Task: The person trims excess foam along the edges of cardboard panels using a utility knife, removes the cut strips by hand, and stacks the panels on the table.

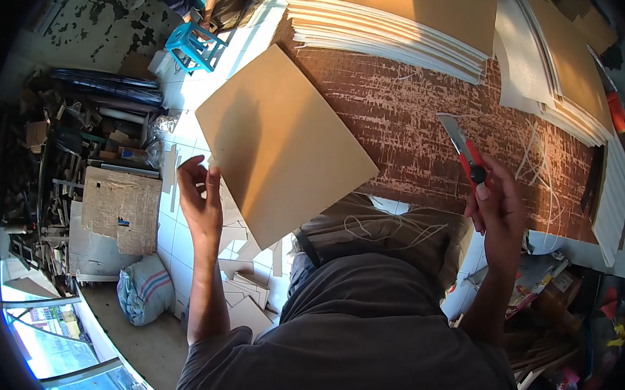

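A square tan board point(290, 150) lies at an angle, overlapping the worn brown table point(403, 136) and jutting past its left side. My left hand point(202, 194) is just beside the board's left edge, fingers loosely curled and apart from the thumb, with nothing visible between them. Whether the thumb touches the edge, I cannot tell. My right hand point(499, 204) is wrapped round a red utility knife point(467, 156) above the table. Its blade is extended and points up and to the left, away from the board.
Stacked tan boards with white edges point(389, 37) sit at the table's far side, another stack point(575, 68) at right. Thin offcut strips point(543, 164) lie near the right hand. Board scraps point(248, 292) cover the floor at left. A person sits near a blue stool point(192, 45).
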`<state>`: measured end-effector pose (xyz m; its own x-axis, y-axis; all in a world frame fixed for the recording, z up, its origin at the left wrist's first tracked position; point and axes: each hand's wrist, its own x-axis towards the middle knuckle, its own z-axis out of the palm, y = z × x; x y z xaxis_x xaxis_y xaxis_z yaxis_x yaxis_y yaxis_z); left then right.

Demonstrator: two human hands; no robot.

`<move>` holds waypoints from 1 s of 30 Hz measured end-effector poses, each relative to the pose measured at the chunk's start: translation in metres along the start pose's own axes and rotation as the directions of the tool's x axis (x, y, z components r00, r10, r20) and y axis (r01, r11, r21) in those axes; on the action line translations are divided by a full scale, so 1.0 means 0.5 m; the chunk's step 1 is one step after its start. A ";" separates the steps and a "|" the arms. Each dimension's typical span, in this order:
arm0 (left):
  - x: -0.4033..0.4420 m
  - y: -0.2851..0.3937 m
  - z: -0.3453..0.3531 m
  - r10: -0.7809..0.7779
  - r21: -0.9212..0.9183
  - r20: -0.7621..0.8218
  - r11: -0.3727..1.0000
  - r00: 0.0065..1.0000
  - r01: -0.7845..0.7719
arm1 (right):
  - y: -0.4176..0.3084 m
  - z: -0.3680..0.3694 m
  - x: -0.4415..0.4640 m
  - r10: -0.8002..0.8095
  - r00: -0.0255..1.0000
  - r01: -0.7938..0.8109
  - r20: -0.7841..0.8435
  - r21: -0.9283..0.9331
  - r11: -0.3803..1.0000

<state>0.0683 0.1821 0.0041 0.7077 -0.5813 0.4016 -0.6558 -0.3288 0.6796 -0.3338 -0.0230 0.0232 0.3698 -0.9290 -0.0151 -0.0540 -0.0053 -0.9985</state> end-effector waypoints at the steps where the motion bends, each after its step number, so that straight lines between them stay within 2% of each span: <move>1: 0.020 0.022 0.011 0.075 -0.011 0.015 0.997 0.997 -0.074 | 0.000 0.002 0.000 0.001 1.000 -0.001 -0.003 -0.001 1.000; 3: 0.064 0.061 0.040 0.187 -0.066 0.113 0.981 0.976 -0.181 | -0.002 0.005 0.000 0.009 0.999 -0.009 0.032 0.013 1.000; 5: 0.102 0.101 0.076 0.298 0.033 0.232 0.949 0.926 -0.314 | -0.008 0.007 -0.005 0.009 0.999 -0.009 0.031 0.006 1.000; 6: 0.119 0.112 0.098 0.305 0.029 0.232 0.947 0.924 -0.320 | -0.011 0.009 -0.008 0.013 0.999 -0.013 0.032 -0.001 1.000; 8: 0.146 0.129 0.143 0.373 0.028 0.377 0.910 0.848 -0.413 | -0.015 0.011 -0.014 0.008 1.000 -0.008 0.027 -0.007 1.000; 9: 0.152 0.133 0.164 0.380 0.023 0.381 0.907 0.843 -0.420 | -0.015 0.011 -0.018 0.008 1.000 -0.008 0.029 -0.012 1.000; 11: 0.159 0.139 0.203 0.312 0.085 0.509 0.909 0.802 -0.408 | -0.007 0.010 -0.026 -0.001 1.000 0.001 0.013 -0.015 1.000; 12: 0.165 0.152 0.212 0.227 0.065 0.593 0.943 0.773 -0.326 | -0.002 0.009 -0.030 -0.012 1.000 0.012 0.008 -0.019 1.000; 13: 0.167 0.151 0.222 0.228 0.064 0.603 0.941 0.765 -0.332 | 0.000 0.004 -0.034 -0.004 1.000 0.004 -0.001 -0.014 1.000; 15: 0.172 0.135 0.243 0.252 0.177 0.597 0.885 0.762 -0.431 | 0.004 -0.006 -0.039 0.061 0.997 -0.062 0.051 0.010 0.998; 18: 0.199 0.112 0.251 0.181 0.242 0.620 0.882 0.763 -0.405 | 0.023 0.000 -0.036 -0.002 0.999 0.001 0.047 0.022 1.000; 22: 0.242 0.104 0.245 0.133 0.289 0.606 0.882 0.784 -0.373 | 0.006 0.023 -0.017 0.035 0.993 -0.040 0.109 0.040 0.998; 25: 0.265 0.069 0.258 0.173 0.277 0.576 0.878 0.799 -0.390 | -0.011 0.055 0.017 -0.050 0.986 0.055 0.160 -0.024 0.998; 27: 0.266 0.049 0.274 0.166 0.289 0.558 0.880 0.813 -0.378 | -0.031 0.077 0.058 -0.088 0.957 0.138 0.276 -0.169 0.976; 28: 0.262 0.044 0.283 0.165 0.350 0.555 0.843 0.815 -0.409 | -0.042 0.098 0.077 -0.147 0.947 0.207 0.286 -0.193 0.959; 30: 0.250 0.037 0.295 0.176 0.363 0.526 0.838 0.832 -0.407 | -0.054 0.134 0.121 -0.165 0.928 0.249 0.335 -0.225 0.942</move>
<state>0.1061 -0.0064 -0.0237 0.3347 -0.9332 0.1310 -0.9333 -0.3091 0.1827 -0.2479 -0.0542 0.0455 0.6629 -0.7367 0.1331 -0.1678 -0.3195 -0.9326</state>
